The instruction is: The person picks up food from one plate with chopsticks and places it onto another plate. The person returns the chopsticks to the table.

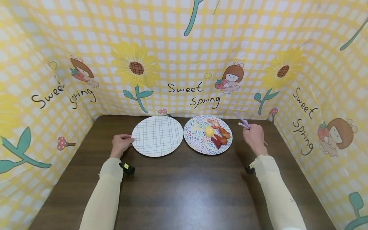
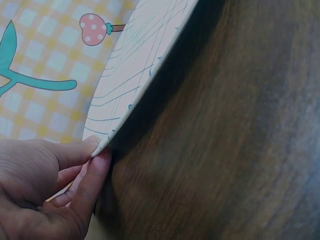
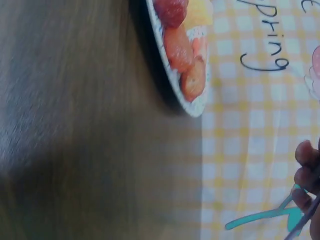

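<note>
My left hand (image 1: 121, 144) pinches the left rim of a white plate (image 1: 157, 135) with a blue-line grid, thumb on top and a fingertip beneath. The left wrist view shows that rim (image 2: 112, 120) close up, with a dark shadow under it. To its right stands a speckled multicolour plate (image 1: 193, 143) bearing food: a yellow corn piece (image 1: 209, 131), a shrimp (image 1: 213, 123) and several browned or dark red meat pieces (image 1: 221, 139). Right of that plate, my right hand (image 1: 254, 138) grips thin purple sticks (image 1: 243, 121), chopstick-like; their exact kind is unclear.
Both plates are near the back edge of a dark wooden table (image 1: 184, 191), side by side. A yellow checked cloth (image 1: 178, 57) with flower prints surrounds the back and sides. Black wrist cameras (image 1: 127, 168) sit at both cuffs.
</note>
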The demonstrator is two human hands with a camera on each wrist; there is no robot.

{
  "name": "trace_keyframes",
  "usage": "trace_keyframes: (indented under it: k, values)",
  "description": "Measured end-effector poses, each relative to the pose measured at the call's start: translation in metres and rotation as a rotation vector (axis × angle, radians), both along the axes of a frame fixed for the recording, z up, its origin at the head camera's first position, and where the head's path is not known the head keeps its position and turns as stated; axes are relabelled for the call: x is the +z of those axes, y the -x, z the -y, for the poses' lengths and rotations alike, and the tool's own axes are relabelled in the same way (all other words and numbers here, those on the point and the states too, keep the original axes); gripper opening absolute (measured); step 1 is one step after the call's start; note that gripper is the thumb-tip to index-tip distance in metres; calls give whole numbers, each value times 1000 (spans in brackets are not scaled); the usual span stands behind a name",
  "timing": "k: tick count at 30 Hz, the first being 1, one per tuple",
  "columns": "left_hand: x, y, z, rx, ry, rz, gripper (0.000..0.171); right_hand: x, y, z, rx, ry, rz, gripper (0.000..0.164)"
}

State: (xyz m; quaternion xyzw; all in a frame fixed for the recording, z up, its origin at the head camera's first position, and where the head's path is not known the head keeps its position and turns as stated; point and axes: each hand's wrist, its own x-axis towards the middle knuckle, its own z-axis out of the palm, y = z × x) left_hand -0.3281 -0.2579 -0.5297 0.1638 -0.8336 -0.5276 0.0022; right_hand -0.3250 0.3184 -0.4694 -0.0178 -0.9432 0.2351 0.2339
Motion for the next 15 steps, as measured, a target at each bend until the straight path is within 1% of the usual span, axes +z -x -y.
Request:
trace_keyframes:
  k: [2,4,6,7,9,12,15]
  values:
    - [-1,1,0,5,7,8,39,2,0,3,35,0,-82,53]
    - [-1,2,-1,8,7,9,39,3,0,5,82,8,-151,54]
    - [-1,2,-2,9,-3,10,39,5,0,8,119,13,-199,55]
    - [-1,2,-2,15,-9,15,39,6,-1,9,128,17,-208,56]
    - [-1,3,-3,19,-18,12,39,9,-3,11,139,17,-206,56]
    - [-1,2,-3,23,-15,5,39,12,-6,15,140,41,-157,57]
    - [-2,0,-1,26,1,-6,38,15,-8,18,195,102,-110,56]
